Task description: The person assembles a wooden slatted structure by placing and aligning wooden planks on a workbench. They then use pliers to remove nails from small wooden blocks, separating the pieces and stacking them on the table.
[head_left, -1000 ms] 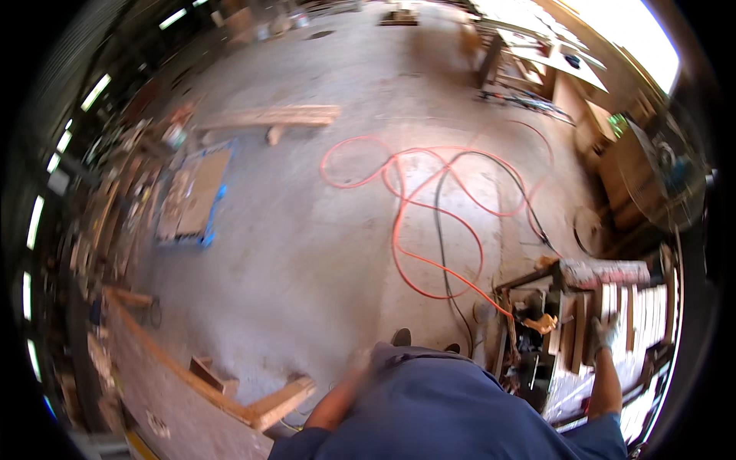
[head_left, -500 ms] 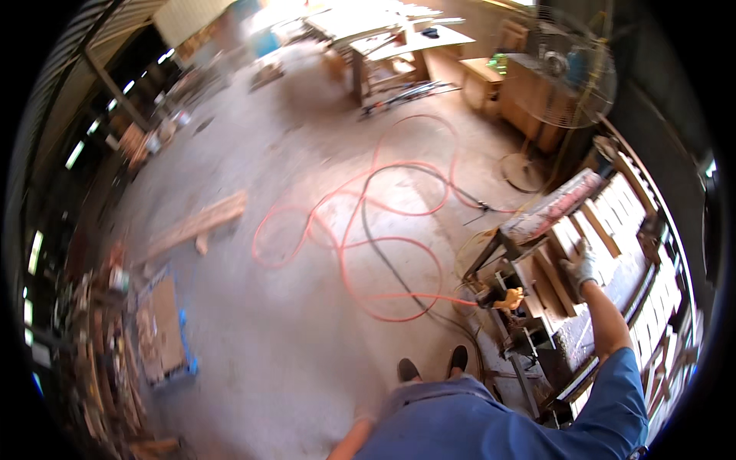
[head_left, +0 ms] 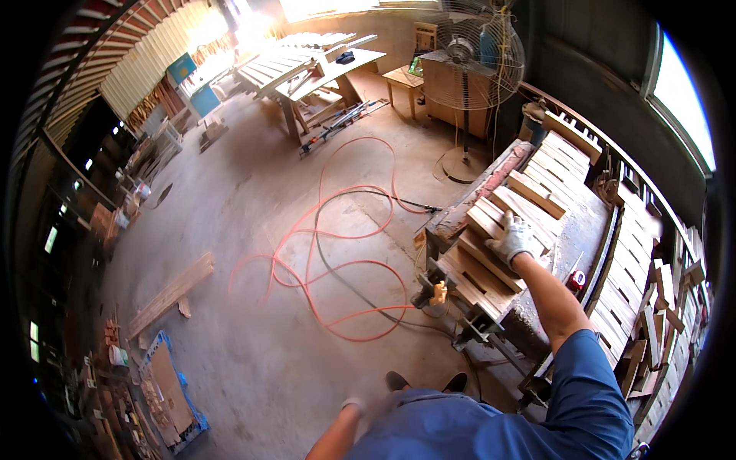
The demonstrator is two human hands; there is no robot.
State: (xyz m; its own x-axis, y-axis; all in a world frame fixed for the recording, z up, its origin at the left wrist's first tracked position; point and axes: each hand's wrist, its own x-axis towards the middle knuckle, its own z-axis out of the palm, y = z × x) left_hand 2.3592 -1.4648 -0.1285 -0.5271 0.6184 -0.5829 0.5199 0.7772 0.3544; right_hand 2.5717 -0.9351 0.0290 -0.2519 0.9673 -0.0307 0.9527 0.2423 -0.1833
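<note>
Right hand [head_left: 514, 238], in a white work glove, lies flat on the wooden slats [head_left: 506, 230] laid across the counter [head_left: 571, 230]; fingers spread wide over the boards, palm down, closed on nothing as far as can be seen. Left hand [head_left: 354, 405], also gloved, hangs low beside the body at the lower edge of the view; it is blurred, and its grip cannot be told; nothing is visibly in it.

The slats lie side by side in a row running the length of the counter, from the near end by the vise [head_left: 437, 287] to the far end by the standing fan [head_left: 471, 61]; the hand rests roughly midway along, toward the left edge. A second row of slats [head_left: 632, 261] runs along the right edge; a small red object [head_left: 576, 280], too small to identify, lies between the rows.

An orange hose [head_left: 337, 261] and a dark cable [head_left: 345, 284] loop over the concrete floor [head_left: 253, 230] left of the counter; a loose plank [head_left: 172, 295] lies well apart.

Judgement: the slats appear laid out; no fastening tool is in either hand; any fixing looks not yet begun.
</note>
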